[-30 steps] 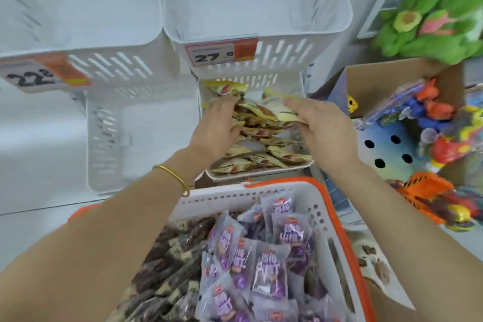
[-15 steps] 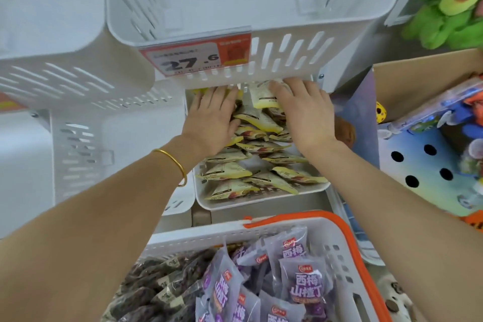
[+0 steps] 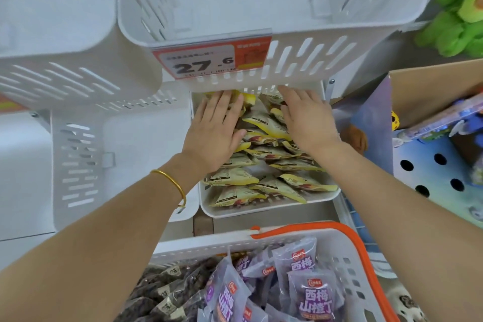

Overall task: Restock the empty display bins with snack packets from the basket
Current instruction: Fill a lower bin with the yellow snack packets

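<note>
At right, green plush toys (image 3: 456, 26) lie near a cardboard box (image 3: 428, 83).

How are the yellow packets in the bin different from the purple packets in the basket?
The yellow snack packets are pale yellow; the purple snack packets are violet with large lettering. The yellow ones lie in the white plastic display bin, with the left hand and right hand flat on them; the purple ones sit untouched in the orange-rimmed white basket. Both are small sealed packets.

Green avocado plush (image 3: 460, 21) at far right above an open cardboard box (image 3: 423, 91) of packaged toys (image 3: 444, 119)
</note>
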`<state>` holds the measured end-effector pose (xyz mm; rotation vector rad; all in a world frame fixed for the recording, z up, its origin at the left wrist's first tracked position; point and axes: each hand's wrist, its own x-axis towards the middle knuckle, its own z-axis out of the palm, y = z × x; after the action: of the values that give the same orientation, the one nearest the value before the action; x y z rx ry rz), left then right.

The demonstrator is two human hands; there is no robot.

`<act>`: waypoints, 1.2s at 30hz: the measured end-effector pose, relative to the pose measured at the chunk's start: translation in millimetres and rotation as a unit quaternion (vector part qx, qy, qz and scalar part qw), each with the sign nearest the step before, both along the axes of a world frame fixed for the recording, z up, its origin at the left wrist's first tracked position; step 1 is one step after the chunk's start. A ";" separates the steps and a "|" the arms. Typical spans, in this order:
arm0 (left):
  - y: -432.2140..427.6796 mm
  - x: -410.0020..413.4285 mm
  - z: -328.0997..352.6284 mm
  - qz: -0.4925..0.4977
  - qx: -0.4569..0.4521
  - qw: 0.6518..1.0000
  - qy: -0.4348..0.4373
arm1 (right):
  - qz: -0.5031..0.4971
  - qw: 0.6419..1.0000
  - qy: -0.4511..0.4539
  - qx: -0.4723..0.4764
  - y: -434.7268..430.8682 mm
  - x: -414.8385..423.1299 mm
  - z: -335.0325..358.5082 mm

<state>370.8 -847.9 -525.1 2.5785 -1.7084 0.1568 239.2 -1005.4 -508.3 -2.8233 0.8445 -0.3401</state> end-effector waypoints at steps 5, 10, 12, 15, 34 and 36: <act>-1.0 2.7 -4.2 0.018 0.029 0.999 -0.012 | -0.040 0.998 -0.047 -0.023 17.3 -9.2 -17.7; -3.1 -6.4 -5.5 0.021 0.025 0.999 -0.033 | -0.016 0.997 0.074 0.003 15.7 -13.7 -21.3; -3.4 -9.7 -7.3 0.032 0.043 0.998 -0.024 | -0.034 0.999 0.026 -0.016 18.6 -19.4 -18.9; -5.9 -10.1 -4.4 0.032 0.038 0.999 -0.004 | -0.051 0.997 -0.023 -0.048 33.3 -32.9 -22.1; 64.5 -73.9 -12.1 0.011 0.110 0.993 0.035 | -0.016 0.985 0.164 0.054 80.3 -80.4 -18.3; 60.1 -74.4 -7.0 0.019 0.117 0.992 0.052 | -0.018 0.984 0.160 0.070 76.1 -82.6 -15.8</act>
<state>296.4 -787.8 -532.1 2.7257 -1.7351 -0.1859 156.6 -929.3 -524.2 -2.7716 0.9375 0.1691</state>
